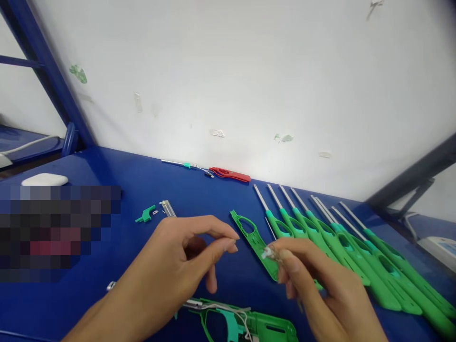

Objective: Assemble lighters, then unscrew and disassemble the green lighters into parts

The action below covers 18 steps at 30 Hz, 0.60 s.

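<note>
My right hand [309,285] grips a small clear plastic lighter fuel tank with a white tip [267,252], most of it hidden by the fingers. My left hand [192,256] is closed in a pinch, thumb against index finger; whatever may be between the tips is too small to make out. Below it lies an open green lighter body [274,327] with a metal tube, white wires and a teal trigger [228,323]. An empty green half shell [254,242] rests between the hands. Behind my left hand are a clear fuel tank [168,209] and a teal trigger piece [146,214].
Several green long-neck lighters [359,256] lie side by side at the right. Against the wall [228,85] are a red lighter shell [231,175] and a metal tube [174,163]. A white object [44,179] sits at the left of the blue table [124,175], near a pixelated patch.
</note>
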{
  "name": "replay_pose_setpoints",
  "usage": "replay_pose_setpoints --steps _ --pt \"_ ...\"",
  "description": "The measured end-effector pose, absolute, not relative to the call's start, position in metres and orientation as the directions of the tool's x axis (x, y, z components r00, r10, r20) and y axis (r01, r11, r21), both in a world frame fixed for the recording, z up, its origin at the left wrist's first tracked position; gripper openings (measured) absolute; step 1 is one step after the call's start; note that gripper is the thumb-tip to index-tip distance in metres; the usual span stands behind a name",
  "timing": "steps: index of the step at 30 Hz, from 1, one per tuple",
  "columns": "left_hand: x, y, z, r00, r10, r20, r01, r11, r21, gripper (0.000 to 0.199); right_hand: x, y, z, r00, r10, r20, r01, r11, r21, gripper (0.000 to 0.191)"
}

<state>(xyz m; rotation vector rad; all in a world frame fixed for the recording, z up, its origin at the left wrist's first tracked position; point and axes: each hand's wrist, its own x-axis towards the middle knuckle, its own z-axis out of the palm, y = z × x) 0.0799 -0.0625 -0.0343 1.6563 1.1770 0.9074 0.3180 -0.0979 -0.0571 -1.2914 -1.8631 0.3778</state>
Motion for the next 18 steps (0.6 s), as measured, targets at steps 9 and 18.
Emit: replay_pose_setpoints --steps 9,18 --pt "0.093 -0.067 -0.031 0.247 0.967 -0.063 0.179 0.019 0.984 0.031 0.316 -0.091 -0.058 -0.28 0.796 0.537 0.63 0.574 -0.523 0.023" --pt "0.092 -0.069 -0.03 0.312 0.942 -0.127 0.157 0.081 0.984 0.036 0.315 -0.094 -0.055 -0.29 0.778 0.557 0.615 0.597 -0.515 0.017"
